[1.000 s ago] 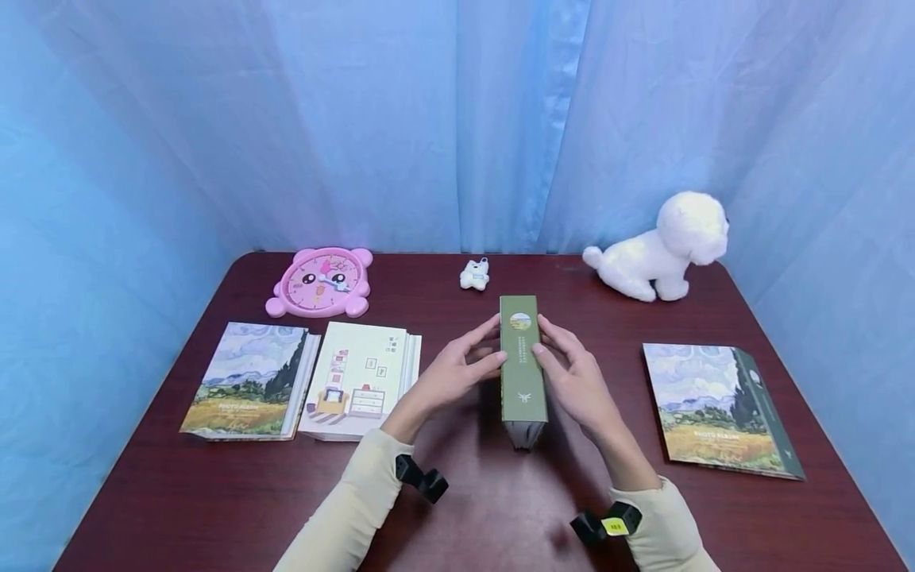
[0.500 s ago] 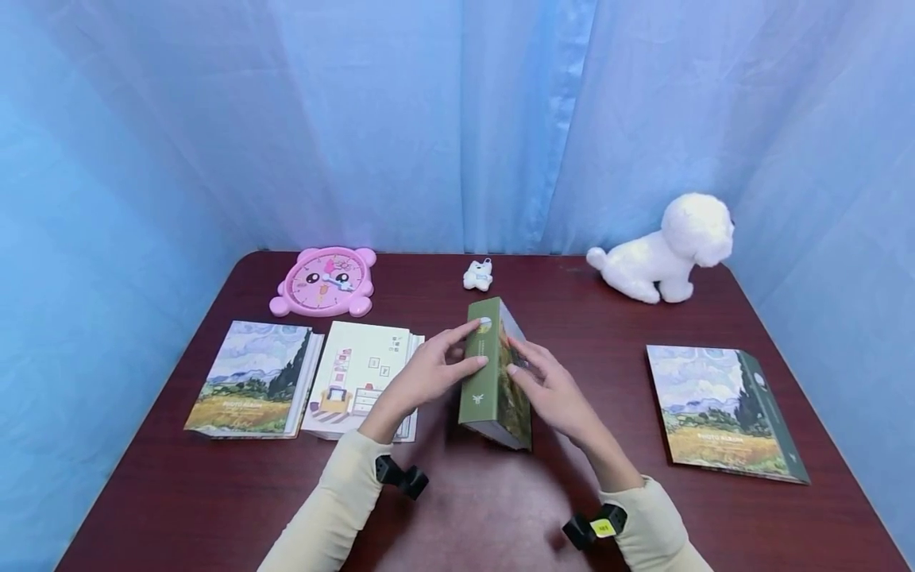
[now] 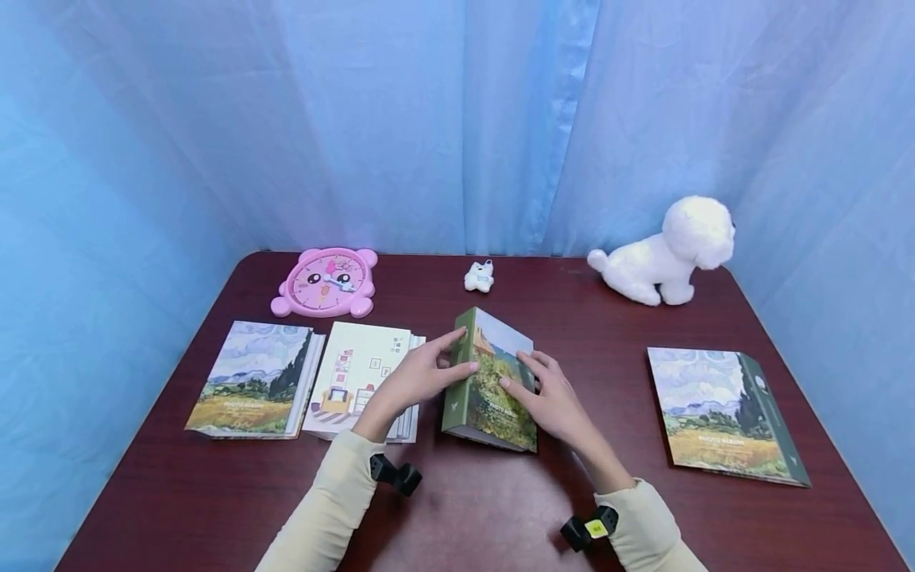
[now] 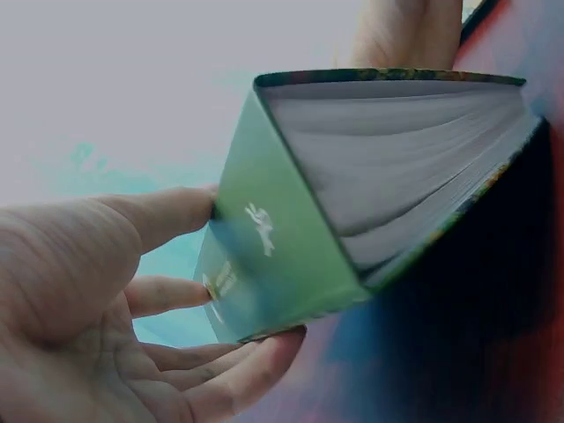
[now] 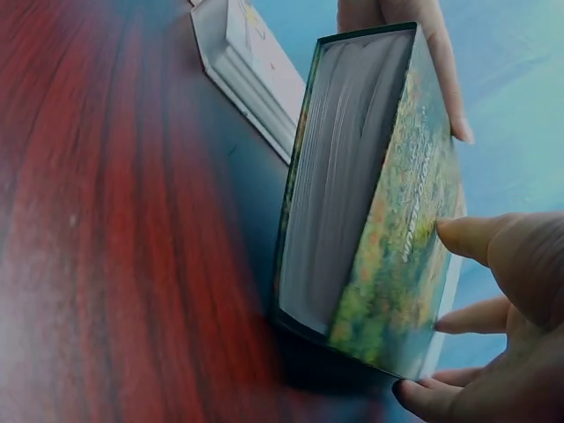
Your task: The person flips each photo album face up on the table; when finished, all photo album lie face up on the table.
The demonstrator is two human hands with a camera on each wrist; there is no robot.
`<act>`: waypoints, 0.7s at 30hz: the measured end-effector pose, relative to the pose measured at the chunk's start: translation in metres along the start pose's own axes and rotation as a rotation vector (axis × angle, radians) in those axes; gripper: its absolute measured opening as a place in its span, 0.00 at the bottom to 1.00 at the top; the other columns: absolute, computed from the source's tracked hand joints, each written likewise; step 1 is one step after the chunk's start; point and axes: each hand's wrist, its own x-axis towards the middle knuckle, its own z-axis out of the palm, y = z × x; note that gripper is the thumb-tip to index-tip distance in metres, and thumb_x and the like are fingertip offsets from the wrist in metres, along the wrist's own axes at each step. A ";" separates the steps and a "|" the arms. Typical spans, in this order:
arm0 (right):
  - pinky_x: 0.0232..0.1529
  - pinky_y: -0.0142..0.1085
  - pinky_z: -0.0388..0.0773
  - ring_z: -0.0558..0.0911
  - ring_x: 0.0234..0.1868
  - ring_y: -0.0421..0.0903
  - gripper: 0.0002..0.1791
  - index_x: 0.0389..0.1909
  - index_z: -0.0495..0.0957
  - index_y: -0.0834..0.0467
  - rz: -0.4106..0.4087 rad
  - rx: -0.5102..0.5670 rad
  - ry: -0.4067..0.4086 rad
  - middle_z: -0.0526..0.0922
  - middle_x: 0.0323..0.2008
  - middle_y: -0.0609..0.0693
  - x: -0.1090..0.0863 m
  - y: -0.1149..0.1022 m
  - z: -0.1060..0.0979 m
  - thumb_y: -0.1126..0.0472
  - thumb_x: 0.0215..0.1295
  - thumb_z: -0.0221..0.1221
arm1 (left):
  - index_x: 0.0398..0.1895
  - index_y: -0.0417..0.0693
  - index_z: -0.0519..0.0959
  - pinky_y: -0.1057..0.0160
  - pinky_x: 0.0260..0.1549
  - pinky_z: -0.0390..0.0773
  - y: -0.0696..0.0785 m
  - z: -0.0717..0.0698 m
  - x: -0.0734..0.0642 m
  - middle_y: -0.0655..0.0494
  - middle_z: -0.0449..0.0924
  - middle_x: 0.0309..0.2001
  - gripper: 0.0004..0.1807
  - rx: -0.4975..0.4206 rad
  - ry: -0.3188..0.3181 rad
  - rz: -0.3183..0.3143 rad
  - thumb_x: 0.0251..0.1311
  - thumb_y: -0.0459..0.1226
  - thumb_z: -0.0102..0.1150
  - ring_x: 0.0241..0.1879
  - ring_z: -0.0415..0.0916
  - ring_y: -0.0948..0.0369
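Note:
A thick photo album (image 3: 499,389) with a green spine (image 3: 457,381) and a painted garden cover leans to the left, cover facing up and right. My left hand (image 3: 415,377) grips its spine side; in the left wrist view the thumb lies at one spine edge and the lower fingers at the other. My right hand (image 3: 554,397) rests spread fingertips on the front cover, thumb lower down. In the right wrist view the white page block (image 5: 344,176) shows between the covers, with thumb (image 5: 471,238) against the cover.
To the left lie a landscape-painted album (image 3: 250,381) and a cream album (image 3: 357,373) with a room drawing. Another landscape album (image 3: 715,413) lies right. Along the back are a pink clock (image 3: 325,282), a small white bear charm (image 3: 479,276) and a white plush dog (image 3: 665,254).
The album has shifted left and tipped leftward, from spine facing up to painted cover facing up. Both hands moved left with it, the right sliding from beside the spine onto the cover.

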 end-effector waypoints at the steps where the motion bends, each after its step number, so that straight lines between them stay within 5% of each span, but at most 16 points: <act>1: 0.60 0.58 0.68 0.68 0.64 0.64 0.38 0.72 0.60 0.55 0.009 -0.004 0.002 0.53 0.71 0.64 0.000 0.001 0.000 0.43 0.65 0.57 | 0.73 0.55 0.59 0.59 0.40 0.81 -0.002 0.001 0.000 0.44 0.76 0.58 0.37 0.013 0.001 -0.002 0.62 0.51 0.58 0.51 0.79 0.53; 10: 0.64 0.62 0.58 0.55 0.71 0.66 0.41 0.73 0.57 0.56 0.018 -0.046 0.015 0.47 0.73 0.66 0.001 0.006 0.001 0.43 0.64 0.58 | 0.74 0.52 0.56 0.52 0.51 0.77 -0.015 0.010 0.003 0.43 0.76 0.57 0.36 0.071 -0.011 -0.034 0.66 0.49 0.54 0.55 0.76 0.51; 21: 0.63 0.63 0.60 0.56 0.70 0.67 0.41 0.72 0.57 0.59 -0.001 -0.093 0.022 0.47 0.73 0.67 0.000 0.007 -0.001 0.45 0.64 0.58 | 0.72 0.47 0.58 0.61 0.38 0.76 -0.012 0.018 0.009 0.46 0.81 0.43 0.34 0.179 0.035 -0.032 0.66 0.46 0.54 0.35 0.76 0.60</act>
